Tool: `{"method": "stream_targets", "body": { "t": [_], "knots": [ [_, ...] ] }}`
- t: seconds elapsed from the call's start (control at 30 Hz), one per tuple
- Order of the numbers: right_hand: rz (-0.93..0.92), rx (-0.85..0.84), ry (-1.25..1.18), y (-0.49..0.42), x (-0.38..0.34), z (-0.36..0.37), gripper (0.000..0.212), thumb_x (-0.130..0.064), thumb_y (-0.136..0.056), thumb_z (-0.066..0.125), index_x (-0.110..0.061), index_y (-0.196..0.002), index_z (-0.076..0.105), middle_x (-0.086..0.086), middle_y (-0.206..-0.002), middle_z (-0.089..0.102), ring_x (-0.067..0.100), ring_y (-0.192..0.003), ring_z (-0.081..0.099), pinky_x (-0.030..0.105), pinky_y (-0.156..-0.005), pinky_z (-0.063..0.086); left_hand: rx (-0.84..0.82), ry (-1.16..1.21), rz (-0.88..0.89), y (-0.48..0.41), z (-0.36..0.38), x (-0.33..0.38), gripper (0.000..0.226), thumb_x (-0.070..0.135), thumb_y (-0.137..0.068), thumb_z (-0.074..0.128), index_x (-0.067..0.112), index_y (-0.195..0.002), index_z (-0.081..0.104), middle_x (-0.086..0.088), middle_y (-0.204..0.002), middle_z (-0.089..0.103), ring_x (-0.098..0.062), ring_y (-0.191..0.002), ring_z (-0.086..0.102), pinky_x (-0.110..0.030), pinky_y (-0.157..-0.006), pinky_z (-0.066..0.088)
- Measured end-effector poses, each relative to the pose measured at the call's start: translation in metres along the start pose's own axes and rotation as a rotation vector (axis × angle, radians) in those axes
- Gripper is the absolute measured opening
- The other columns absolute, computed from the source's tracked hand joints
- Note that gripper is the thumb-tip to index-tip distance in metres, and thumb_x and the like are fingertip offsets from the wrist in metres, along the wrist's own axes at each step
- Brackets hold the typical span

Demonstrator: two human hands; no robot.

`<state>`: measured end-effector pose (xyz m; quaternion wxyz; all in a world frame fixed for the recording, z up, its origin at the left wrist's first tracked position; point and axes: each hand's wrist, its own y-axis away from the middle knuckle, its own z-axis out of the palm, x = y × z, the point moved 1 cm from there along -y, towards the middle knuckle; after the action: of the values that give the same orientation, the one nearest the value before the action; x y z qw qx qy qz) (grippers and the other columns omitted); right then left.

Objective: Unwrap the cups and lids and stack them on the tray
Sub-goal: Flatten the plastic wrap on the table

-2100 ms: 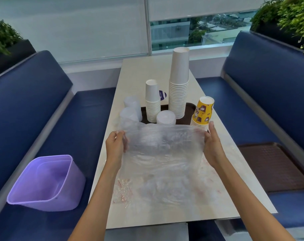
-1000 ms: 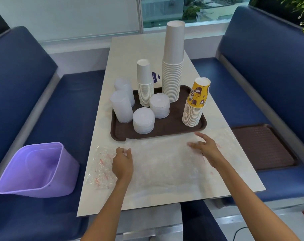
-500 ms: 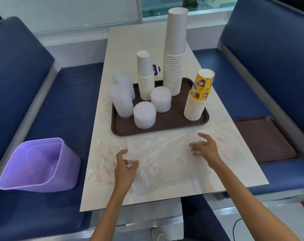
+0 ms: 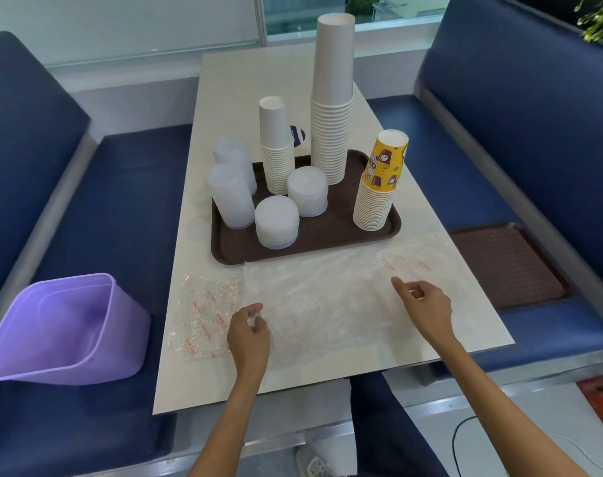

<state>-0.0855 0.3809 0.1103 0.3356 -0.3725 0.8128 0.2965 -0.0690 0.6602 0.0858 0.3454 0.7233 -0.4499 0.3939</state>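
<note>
A pale rectangular table (image 4: pixel 258 80) runs between dark blue padded benches (image 4: pixel 121 218) toward a window (image 4: pixel 327 8). On it sits a brown plastic tray (image 4: pixel 327 239) bearing stacked white paper cups (image 4: pixel 331 132), yellow-printed cups (image 4: pixel 379 187), white round lids (image 4: pixel 276 222) and frosted plastic cups (image 4: pixel 231 194). Just in front of the tray lies a clear plastic wrapping sheet (image 4: pixel 320 297). The left hand (image 4: pixel 248 333) pinches the sheet's edge with curled fingers. The right hand (image 4: pixel 424 304) rests over it with the forefinger out; whether it grips is unclear. Left of the tray, a lilac plastic bin (image 4: pixel 62 328) sits on the bench.
</note>
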Motion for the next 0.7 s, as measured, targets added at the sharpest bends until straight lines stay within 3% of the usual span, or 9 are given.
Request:
{"method": "stream_targets", "body": {
  "t": [0.1,0.17,0.23,0.33,0.53,0.6,0.7],
  "knots": [
    [-0.005,0.000,0.028,0.009,0.011,0.000,0.042,-0.046,-0.088,0.061,-0.010,-0.066,0.056,-0.002,-0.061,0.054,0.017,-0.064,0.051,0.026,-0.058,0.036,0.012,-0.024,0.026,0.001,0.002,0.003,0.026,-0.003,-0.094,0.045,0.006,-0.111,0.062,-0.007,-0.116,0.057,-0.019,-0.108,0.052,-0.017,-0.081,0.037],
    [-0.043,0.004,0.040,0.012,0.013,0.004,0.048,-0.039,-0.089,0.064,-0.005,-0.056,0.053,0.004,-0.052,0.051,0.016,-0.055,0.047,0.024,-0.054,0.035,0.017,-0.043,0.045,0.001,0.004,0.003,0.027,-0.003,-0.094,0.045,0.006,-0.113,0.062,-0.009,-0.117,0.057,-0.022,-0.109,0.054,-0.022,-0.084,0.039],
    [-0.092,0.018,0.038,0.014,0.011,0.009,0.041,-0.032,-0.089,0.065,-0.001,-0.062,0.061,0.007,-0.059,0.059,0.015,-0.057,0.051,0.019,-0.056,0.036,0.031,-0.068,0.060,0.002,0.005,0.003,0.028,-0.003,-0.095,0.045,0.007,-0.115,0.062,-0.010,-0.117,0.056,-0.021,-0.107,0.054,-0.023,-0.084,0.039],
    [-0.173,0.065,-0.020,0.015,0.004,0.016,0.030,-0.025,-0.091,0.063,-0.014,-0.063,0.059,-0.003,-0.058,0.057,0.008,-0.056,0.050,0.021,-0.056,0.032,0.076,-0.121,0.100,0.004,0.008,0.004,0.027,-0.001,-0.096,0.044,0.004,-0.116,0.062,-0.013,-0.115,0.056,-0.022,-0.103,0.056,-0.021,-0.080,0.037],
    [-0.272,0.159,-0.254,0.019,-0.006,0.026,0.015,-0.021,-0.094,0.059,-0.015,-0.081,0.063,0.003,-0.065,0.065,0.016,-0.063,0.061,0.023,-0.062,0.045,0.084,-0.218,0.202,0.008,0.012,0.004,0.028,0.003,-0.098,0.043,0.003,-0.121,0.060,-0.013,-0.113,0.054,-0.025,-0.093,0.059,-0.024,-0.077,0.039],
    [-0.293,0.191,-0.260,0.017,-0.006,0.029,0.017,-0.025,-0.095,0.057,-0.014,-0.082,0.061,0.003,-0.057,0.059,0.015,-0.054,0.055,0.026,-0.056,0.042,0.079,-0.248,0.209,0.010,0.014,0.003,0.029,0.003,-0.098,0.043,0.003,-0.123,0.059,-0.013,-0.113,0.054,-0.026,-0.091,0.059,-0.026,-0.075,0.040],
    [-0.403,0.239,-0.142,0.013,0.004,0.029,0.020,-0.023,-0.093,0.058,-0.006,-0.084,0.061,-0.005,-0.048,0.043,0.012,-0.042,0.041,0.017,-0.046,0.028,0.071,-0.302,0.211,0.011,0.015,0.002,0.032,0.001,-0.097,0.044,0.002,-0.126,0.056,-0.014,-0.116,0.052,-0.029,-0.090,0.060,-0.030,-0.071,0.044]
  ]
}}
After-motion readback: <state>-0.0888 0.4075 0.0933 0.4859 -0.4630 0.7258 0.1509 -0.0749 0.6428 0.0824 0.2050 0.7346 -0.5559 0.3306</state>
